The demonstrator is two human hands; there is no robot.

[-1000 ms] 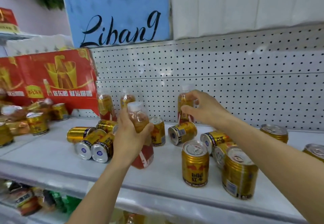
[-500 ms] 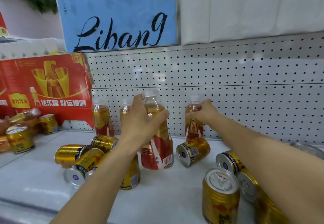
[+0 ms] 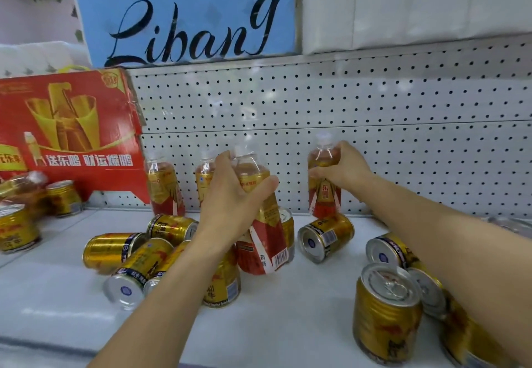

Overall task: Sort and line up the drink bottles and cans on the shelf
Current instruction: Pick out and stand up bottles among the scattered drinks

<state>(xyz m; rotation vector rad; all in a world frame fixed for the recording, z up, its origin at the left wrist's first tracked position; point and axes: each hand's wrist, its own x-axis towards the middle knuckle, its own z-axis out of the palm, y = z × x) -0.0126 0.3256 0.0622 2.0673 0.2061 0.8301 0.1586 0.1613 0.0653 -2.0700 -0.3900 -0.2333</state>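
Left hand fingers wrap a tilted bottle, barcode showing, its base on the shelf. At 2 o'clock, right hand fingers pinch a second bottle by the pegboard. Gold cans lie around, labels blurred. Blue pack above reads "Libang".

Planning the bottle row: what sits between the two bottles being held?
In the head view, only bare pegboard shows between the left-hand bottle and right-hand bottle; lower down, a tipped can.
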